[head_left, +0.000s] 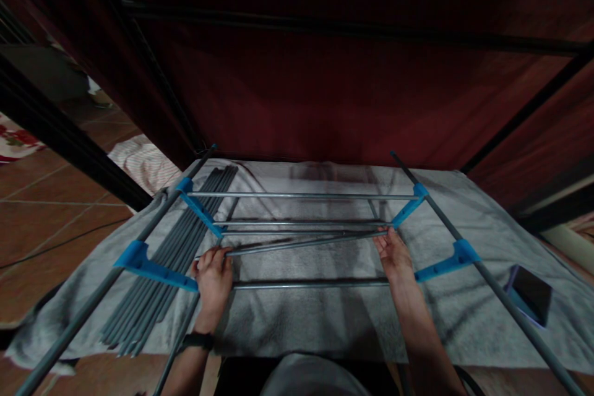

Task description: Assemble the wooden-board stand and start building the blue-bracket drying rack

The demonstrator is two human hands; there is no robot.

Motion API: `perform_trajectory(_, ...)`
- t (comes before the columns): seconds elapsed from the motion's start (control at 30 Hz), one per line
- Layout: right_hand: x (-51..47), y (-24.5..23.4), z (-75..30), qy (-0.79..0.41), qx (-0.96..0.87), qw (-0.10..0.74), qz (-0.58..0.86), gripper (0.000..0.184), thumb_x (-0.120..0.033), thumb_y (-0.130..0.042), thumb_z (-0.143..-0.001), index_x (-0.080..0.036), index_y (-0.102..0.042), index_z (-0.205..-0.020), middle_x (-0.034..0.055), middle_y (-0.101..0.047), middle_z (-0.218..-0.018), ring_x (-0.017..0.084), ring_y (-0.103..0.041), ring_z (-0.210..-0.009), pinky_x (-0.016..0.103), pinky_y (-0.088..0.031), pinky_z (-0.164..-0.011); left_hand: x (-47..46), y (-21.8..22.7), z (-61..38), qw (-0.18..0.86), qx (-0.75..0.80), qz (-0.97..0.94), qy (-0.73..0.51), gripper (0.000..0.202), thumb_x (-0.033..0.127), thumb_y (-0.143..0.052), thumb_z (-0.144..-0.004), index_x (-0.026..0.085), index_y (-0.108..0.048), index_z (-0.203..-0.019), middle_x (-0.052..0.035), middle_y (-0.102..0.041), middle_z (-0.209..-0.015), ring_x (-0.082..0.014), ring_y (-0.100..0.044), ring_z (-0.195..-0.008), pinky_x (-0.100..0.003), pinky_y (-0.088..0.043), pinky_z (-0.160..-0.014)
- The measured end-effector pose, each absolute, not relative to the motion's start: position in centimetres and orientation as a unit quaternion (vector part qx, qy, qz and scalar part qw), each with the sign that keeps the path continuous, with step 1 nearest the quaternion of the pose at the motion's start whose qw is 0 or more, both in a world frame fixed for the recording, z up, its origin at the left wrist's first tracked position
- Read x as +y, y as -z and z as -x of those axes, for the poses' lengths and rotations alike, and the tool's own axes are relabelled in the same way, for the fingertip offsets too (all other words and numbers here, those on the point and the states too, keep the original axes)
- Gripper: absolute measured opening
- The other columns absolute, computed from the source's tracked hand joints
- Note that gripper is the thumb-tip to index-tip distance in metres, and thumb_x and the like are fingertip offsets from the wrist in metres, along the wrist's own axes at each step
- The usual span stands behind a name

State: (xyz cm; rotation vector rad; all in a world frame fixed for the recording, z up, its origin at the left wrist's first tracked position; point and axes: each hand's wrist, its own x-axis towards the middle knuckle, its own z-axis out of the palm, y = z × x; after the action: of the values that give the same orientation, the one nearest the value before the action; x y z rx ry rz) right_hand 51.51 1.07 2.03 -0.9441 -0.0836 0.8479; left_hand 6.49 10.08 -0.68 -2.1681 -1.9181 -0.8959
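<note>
A thin grey metal tube lies slantwise across the middle of a rack frame, its left end nearer me. My left hand, wearing a dark wristband, is closed around that end. My right hand pinches the tube's right end beside the far right blue plastic bracket. Other crossbars span between the far brackets, and a nearer crossbar passes by both my wrists. Blue brackets clip onto long side poles at left and right.
Several loose grey tubes lie bundled on the left of the grey blanket. A phone rests at the right. Behind stands a dark red fabric panel with black bars. Tiled floor shows at the left.
</note>
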Motion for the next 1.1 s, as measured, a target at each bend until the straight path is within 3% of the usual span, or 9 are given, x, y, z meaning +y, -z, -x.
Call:
perform_trajectory(0.3,0.6,-3.1,-51.6,-0.394,-0.065,0.803,0.442,0.015,-0.021,-0.080,-0.072,-0.021,-0.068,-0.081,-0.0017,-0.075,-0.090,0.012,-0.071,-0.086,0.024,-0.059,-0.077,10.0,0.7,-6.4,0.058,-0.619,0.717,0.315,0.027,0.030,-0.045,-0.092,0.020,-0.068,-0.102,-0.0079,-0.068,-0.102,-0.0286,-0.056,-0.104,-0.045,-0.033,-0.098)
perform_trajectory(0.8,0.9,-3.6,-51.7,-0.373,-0.064,0.803,0.460,0.026,-0.028,-0.085,-0.068,-0.021,-0.060,-0.072,-0.0045,-0.072,-0.074,0.009,-0.068,-0.069,0.022,-0.059,-0.069,9.9,0.8,-6.6,0.044,-0.639,0.705,0.303,0.028,0.026,-0.043,-0.092,0.020,-0.067,-0.104,-0.0093,-0.068,-0.104,-0.0292,-0.055,-0.104,-0.044,-0.035,-0.094)
perform_trajectory(1.1,1.7,-4.4,-51.8,-0.388,-0.060,0.805,0.445,0.020,-0.021,-0.081,-0.071,-0.020,-0.061,-0.071,0.0006,-0.075,-0.092,0.013,-0.071,-0.087,0.024,-0.060,-0.073,9.8,0.4,-6.7,0.018,-0.638,0.702,0.316,0.031,0.024,-0.043,-0.092,0.018,-0.068,-0.110,-0.0125,-0.065,-0.107,-0.0295,-0.053,-0.109,-0.046,-0.033,-0.100)
